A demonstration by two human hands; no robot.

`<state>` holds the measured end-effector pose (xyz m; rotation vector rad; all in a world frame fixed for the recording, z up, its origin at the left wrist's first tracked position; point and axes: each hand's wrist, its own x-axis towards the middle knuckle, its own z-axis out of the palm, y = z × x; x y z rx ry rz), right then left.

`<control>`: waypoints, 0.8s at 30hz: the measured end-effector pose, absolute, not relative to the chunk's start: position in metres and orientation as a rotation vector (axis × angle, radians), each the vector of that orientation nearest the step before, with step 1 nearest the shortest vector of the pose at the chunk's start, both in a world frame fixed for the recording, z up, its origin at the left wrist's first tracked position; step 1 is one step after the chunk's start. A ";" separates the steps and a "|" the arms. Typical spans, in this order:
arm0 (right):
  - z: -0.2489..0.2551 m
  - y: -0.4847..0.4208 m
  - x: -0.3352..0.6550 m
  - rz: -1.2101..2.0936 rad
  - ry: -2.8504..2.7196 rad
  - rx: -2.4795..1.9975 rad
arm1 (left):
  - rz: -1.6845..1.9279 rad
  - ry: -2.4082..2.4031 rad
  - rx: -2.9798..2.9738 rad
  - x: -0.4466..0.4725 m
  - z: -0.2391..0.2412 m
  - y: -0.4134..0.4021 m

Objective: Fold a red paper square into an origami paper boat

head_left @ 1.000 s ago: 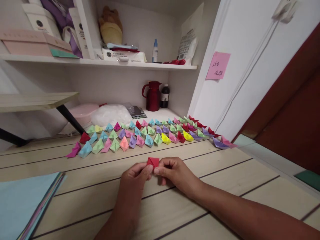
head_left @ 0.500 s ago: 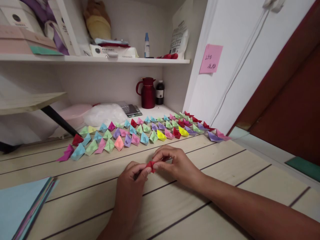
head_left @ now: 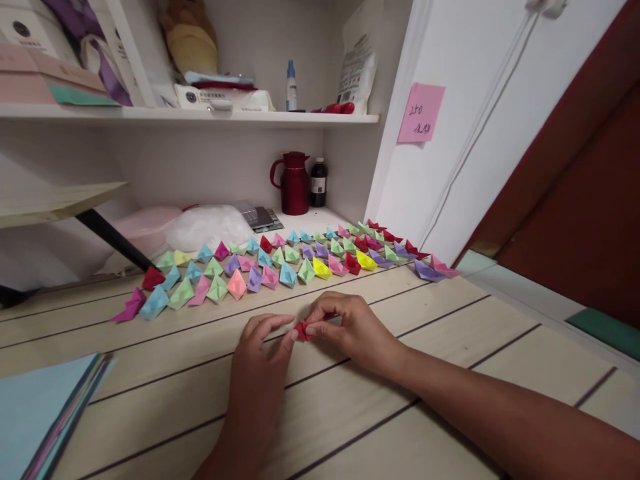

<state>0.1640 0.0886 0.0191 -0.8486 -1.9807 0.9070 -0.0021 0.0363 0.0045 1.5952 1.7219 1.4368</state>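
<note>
Hands meet at the middle of the bench [head_left: 450, 400]: the left hand [head_left: 260, 353] and the right hand [head_left: 350, 330] each pinch one end of a small red paper piece [head_left: 301, 331] between thumb and fingertips, holding it just above the planks. The other fingers of the left hand are loosely extended; those of the right are curled.

Progress, as a judgement: the red paper piece is folded down small but does not yet show the open boat shape of the finished ones, so its folding looks late but incomplete.

Beyond the hands, finished paper boats [head_left: 280, 263] stand in roughly three rows running away to the right. An exact count cannot be made where they overlap at the far end; several dozen is a fair estimate, in red, pink, green, blue, purple and yellow.

To the near left of the hands lies one stack of coloured paper sheets [head_left: 45, 407], blue on top, so unfolded stock remains.

Farther back stand one dark red jug [head_left: 293, 181] and one dark bottle [head_left: 319, 181].
</note>
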 end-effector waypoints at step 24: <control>0.018 0.083 0.165 0.578 -2.151 -0.728 | 1.439 1.777 2.074 0.005 -0.003 0.033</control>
